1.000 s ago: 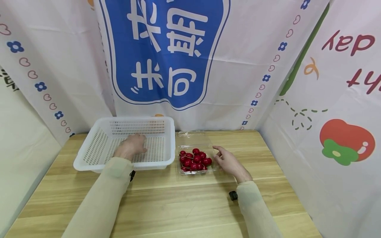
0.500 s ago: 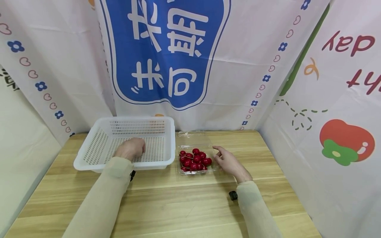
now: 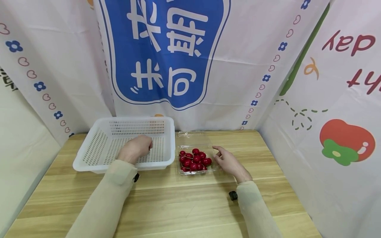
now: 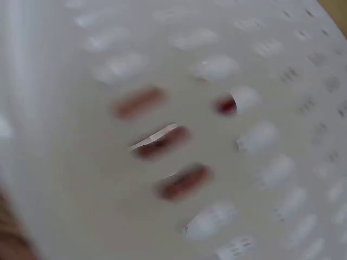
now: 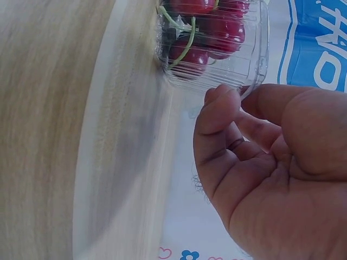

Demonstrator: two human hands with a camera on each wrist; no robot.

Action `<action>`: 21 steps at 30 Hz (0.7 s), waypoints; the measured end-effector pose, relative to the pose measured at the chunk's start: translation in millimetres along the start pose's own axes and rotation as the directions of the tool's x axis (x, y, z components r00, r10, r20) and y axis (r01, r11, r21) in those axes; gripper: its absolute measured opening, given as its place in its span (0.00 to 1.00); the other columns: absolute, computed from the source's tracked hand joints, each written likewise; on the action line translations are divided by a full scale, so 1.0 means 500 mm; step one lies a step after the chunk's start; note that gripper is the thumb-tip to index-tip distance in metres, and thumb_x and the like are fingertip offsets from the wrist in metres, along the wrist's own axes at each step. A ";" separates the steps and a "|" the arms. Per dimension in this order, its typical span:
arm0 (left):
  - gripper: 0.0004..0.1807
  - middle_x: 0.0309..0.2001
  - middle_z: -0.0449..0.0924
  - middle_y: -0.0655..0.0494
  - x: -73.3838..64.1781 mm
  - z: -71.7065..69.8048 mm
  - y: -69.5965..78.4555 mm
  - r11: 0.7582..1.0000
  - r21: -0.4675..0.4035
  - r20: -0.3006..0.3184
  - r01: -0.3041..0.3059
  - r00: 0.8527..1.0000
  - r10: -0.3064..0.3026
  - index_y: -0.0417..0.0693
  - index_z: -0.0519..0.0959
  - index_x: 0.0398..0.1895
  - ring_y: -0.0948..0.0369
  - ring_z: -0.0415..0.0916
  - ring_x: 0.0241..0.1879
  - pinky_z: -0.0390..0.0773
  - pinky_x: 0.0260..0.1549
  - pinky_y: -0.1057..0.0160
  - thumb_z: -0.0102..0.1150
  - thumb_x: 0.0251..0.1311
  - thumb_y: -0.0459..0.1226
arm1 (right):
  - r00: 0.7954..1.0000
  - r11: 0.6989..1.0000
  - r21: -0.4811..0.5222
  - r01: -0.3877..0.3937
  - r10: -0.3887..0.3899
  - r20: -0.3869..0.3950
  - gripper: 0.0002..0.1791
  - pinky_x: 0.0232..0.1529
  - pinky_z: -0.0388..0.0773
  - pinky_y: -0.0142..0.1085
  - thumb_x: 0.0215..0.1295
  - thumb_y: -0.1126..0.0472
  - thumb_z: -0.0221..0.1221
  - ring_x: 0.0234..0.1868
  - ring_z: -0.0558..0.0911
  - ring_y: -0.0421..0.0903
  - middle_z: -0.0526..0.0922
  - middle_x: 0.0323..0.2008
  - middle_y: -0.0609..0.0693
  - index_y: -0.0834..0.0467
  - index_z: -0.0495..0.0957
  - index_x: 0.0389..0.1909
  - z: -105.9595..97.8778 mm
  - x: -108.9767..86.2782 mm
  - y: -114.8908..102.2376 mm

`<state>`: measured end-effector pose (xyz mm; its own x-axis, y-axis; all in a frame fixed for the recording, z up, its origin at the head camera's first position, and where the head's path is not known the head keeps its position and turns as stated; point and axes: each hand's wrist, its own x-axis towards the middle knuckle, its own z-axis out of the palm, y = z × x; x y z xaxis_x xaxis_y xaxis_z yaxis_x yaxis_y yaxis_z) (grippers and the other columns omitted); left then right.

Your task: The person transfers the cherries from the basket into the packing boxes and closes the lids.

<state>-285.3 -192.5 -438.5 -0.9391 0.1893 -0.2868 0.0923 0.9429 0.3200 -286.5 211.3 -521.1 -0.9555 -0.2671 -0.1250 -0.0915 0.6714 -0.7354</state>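
My left hand (image 3: 137, 147) is inside the white slotted plastic basket (image 3: 86, 148), back of the hand up and fingers curled down. In the left wrist view the basket wall (image 4: 97, 189) fills the picture; fingers (image 4: 184, 182) show through its slots, with a dark red bit of a cherry (image 4: 225, 105) beside them. The hand itself hides most of its grip. My right hand (image 3: 230, 164) pinches the right edge of a clear plastic clamshell box (image 5: 255, 59), thumb and fingertips at its rim. Red cherries (image 3: 194, 160) with green stems lie in the box.
The box's clear lid (image 3: 191, 138) lies folded back toward the rear. Basket and box stand side by side on a wood-grain table (image 3: 184, 205). Printed cloth (image 3: 232, 82) hangs behind and along both sides of the table.
My left hand first had its fingers spread in the basket, then curled them, and has now shifted right within it. The right hand and the box stay put.
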 end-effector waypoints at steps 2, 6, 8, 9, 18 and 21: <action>0.14 0.56 0.91 0.42 -0.005 -0.003 0.015 1.000 0.002 -0.014 -0.020 1.000 0.020 0.38 0.87 0.61 0.50 0.83 0.48 0.90 0.53 0.47 0.60 0.79 0.26 | 1.000 1.000 -0.002 0.002 -0.002 0.000 0.31 0.28 0.83 0.34 0.94 0.64 0.56 0.28 0.83 0.47 0.87 0.52 0.61 0.62 0.66 0.91 0.001 0.000 0.000; 0.13 0.54 0.91 0.44 -0.012 -0.006 0.044 0.998 -0.002 -0.046 -0.062 0.997 0.062 0.39 0.87 0.59 0.51 0.84 0.48 0.89 0.53 0.47 0.59 0.79 0.25 | 1.000 1.000 -0.008 0.010 -0.010 -0.005 0.31 0.28 0.83 0.34 0.94 0.64 0.56 0.28 0.83 0.47 0.88 0.52 0.62 0.62 0.67 0.90 0.001 -0.001 -0.001; 0.13 0.53 0.91 0.44 -0.014 -0.006 0.059 0.996 0.001 -0.066 -0.086 0.994 0.086 0.39 0.88 0.58 0.51 0.84 0.48 0.90 0.53 0.48 0.58 0.79 0.24 | 1.000 1.000 -0.009 0.010 -0.010 -0.008 0.30 0.29 0.83 0.34 0.94 0.64 0.56 0.28 0.82 0.46 0.88 0.52 0.62 0.62 0.67 0.90 0.001 -0.002 -0.002; 0.14 0.54 0.91 0.44 -0.015 -0.006 0.067 0.995 0.014 -0.078 -0.099 0.992 0.100 0.39 0.88 0.58 0.51 0.85 0.49 0.90 0.54 0.47 0.59 0.78 0.23 | 1.000 1.000 -0.009 0.008 -0.008 -0.009 0.30 0.29 0.83 0.34 0.94 0.64 0.56 0.28 0.82 0.46 0.88 0.51 0.61 0.62 0.67 0.90 0.001 -0.002 -0.003; 0.13 0.54 0.92 0.40 -0.022 0.012 0.146 0.952 0.232 -0.225 -0.198 0.942 0.250 0.37 0.89 0.59 0.48 0.92 0.50 0.96 0.55 0.48 0.62 0.79 0.23 | 1.000 1.000 -0.007 0.007 -0.007 -0.010 0.30 0.29 0.82 0.34 0.94 0.64 0.55 0.27 0.81 0.45 0.88 0.51 0.62 0.63 0.67 0.90 0.002 -0.003 -0.003; 0.12 0.54 0.91 0.40 -0.028 0.019 0.172 0.938 0.263 -0.253 -0.228 0.922 0.295 0.38 0.90 0.57 0.47 0.93 0.49 0.97 0.53 0.49 0.62 0.80 0.23 | 1.000 1.000 -0.007 0.010 -0.010 -0.009 0.30 0.28 0.82 0.34 0.94 0.65 0.55 0.27 0.81 0.45 0.88 0.51 0.61 0.63 0.67 0.90 0.001 -0.003 -0.003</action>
<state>-260.8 -111.5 -415.5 -0.9219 0.3829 0.0584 0.3873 0.9130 0.1281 -284.7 210.3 -520.3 -0.9571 -0.2675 -0.1113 -0.1030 0.6733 -0.7322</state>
